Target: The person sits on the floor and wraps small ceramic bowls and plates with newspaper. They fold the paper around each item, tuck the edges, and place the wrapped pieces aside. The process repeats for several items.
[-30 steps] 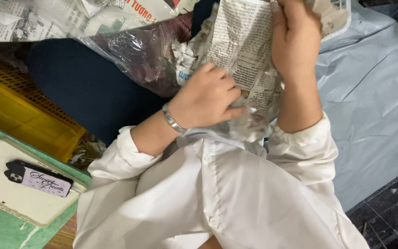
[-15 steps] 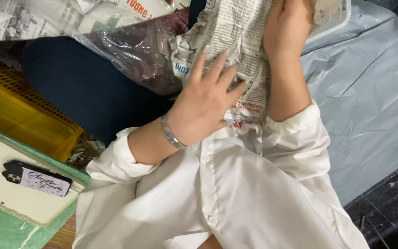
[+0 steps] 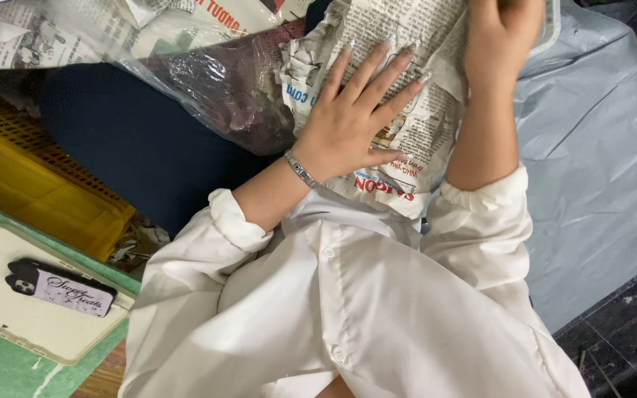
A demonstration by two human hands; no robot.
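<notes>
one cream tray (image 3: 9, 324) with a dark tag sits far left, beside one yellow crate (image 3: 31, 177) and one clear plastic bag (image 3: 215, 88). the left hand (image 3: 352, 121) lies flat, fingers spread, on one crumpled newspaper bundle (image 3: 407, 44). the right hand (image 3: 503, 33) rests on the bundle's upper part, grip unclear. one grey sheet (image 3: 599, 147) lies at right.

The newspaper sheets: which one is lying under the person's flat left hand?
The crumpled grey newspaper sheet at top centre lies under the spread left hand. The other flat newspaper sheets, top left under clear plastic, are untouched.
</notes>
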